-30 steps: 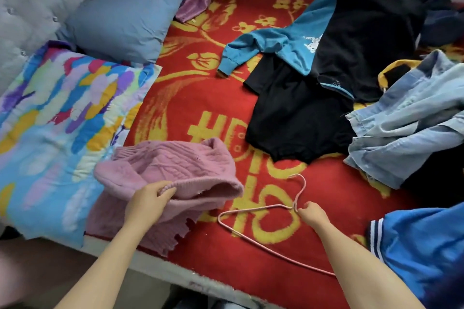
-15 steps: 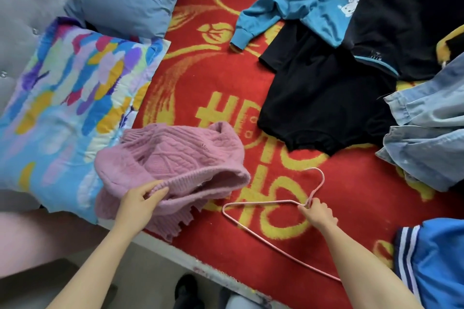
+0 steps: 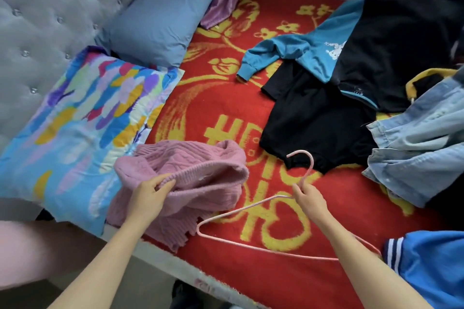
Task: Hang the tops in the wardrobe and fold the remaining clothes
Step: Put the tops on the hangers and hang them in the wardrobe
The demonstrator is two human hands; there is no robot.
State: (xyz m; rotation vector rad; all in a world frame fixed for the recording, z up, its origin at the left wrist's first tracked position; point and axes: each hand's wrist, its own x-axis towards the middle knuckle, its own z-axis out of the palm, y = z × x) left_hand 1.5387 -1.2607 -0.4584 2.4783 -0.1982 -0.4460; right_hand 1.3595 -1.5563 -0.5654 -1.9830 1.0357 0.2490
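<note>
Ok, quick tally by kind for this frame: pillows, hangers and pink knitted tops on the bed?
Pillows: 2, a plain blue pillow and a multicoloured patterned pillow
Hangers: 1, a thin pink wire hanger, pinched by the right hand
Pink knitted tops: 1, a pink cable-knit sweater, gripped by the left hand
Total: 4

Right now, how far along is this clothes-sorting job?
Barely started, it seems: nothing here looks hung or folded. In hand: the left hand grips the pink sweater while the right hand pinches the pink hanger just below its hook; the hanger is not yet inside the sweater. Left: the teal-and-black top, black garment, denim piece and blue garment lie loose on the red blanket.
</note>
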